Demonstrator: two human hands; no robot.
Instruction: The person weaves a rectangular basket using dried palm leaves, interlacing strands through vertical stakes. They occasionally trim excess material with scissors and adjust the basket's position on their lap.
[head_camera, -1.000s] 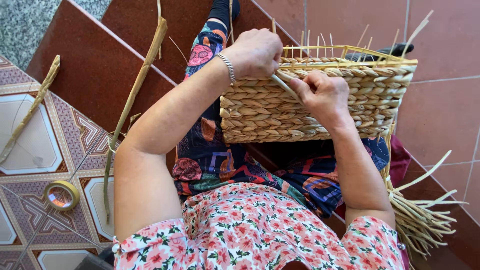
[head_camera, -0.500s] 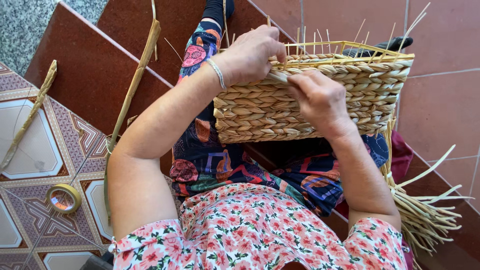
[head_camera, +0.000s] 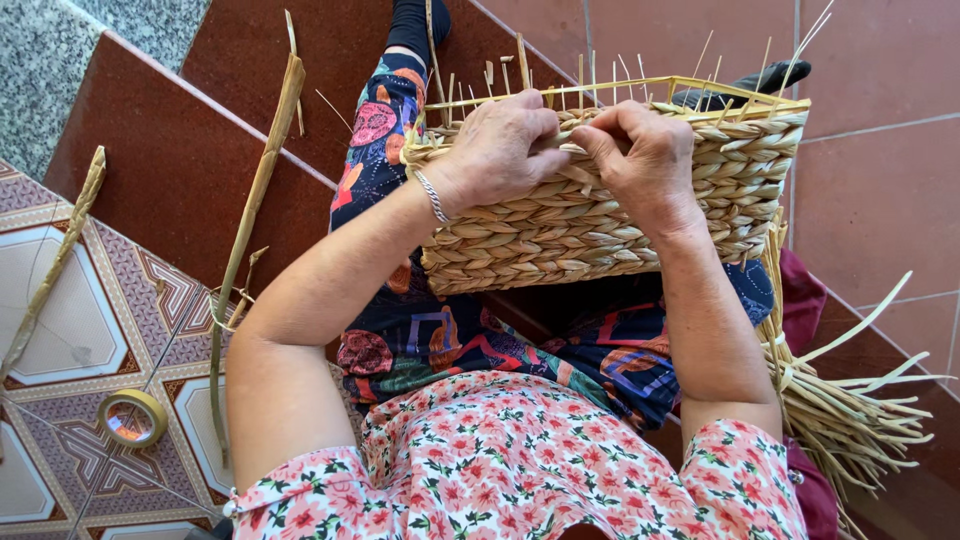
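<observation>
A rectangular woven straw basket (head_camera: 740, 190) rests on my lap, its near side facing me, thin yellow stakes sticking up from its rim. My left hand (head_camera: 500, 150), with a silver bracelet on the wrist, grips the top edge of the basket near its left half. My right hand (head_camera: 645, 160) is right beside it, fingers pinched on a straw strand at the rim. The two hands touch at the fingertips. The strand itself is mostly hidden under my fingers.
A bundle of loose straw stalks (head_camera: 850, 410) lies at my right hip. A long dried stalk (head_camera: 255, 200) and another stalk (head_camera: 55, 260) lie on the red steps and patterned tiles at the left. A roll of tape (head_camera: 132, 417) sits on the tiled floor.
My left hand has slid right along the rim to meet my right hand. The right hand has come up from the basket's side to the top edge.
</observation>
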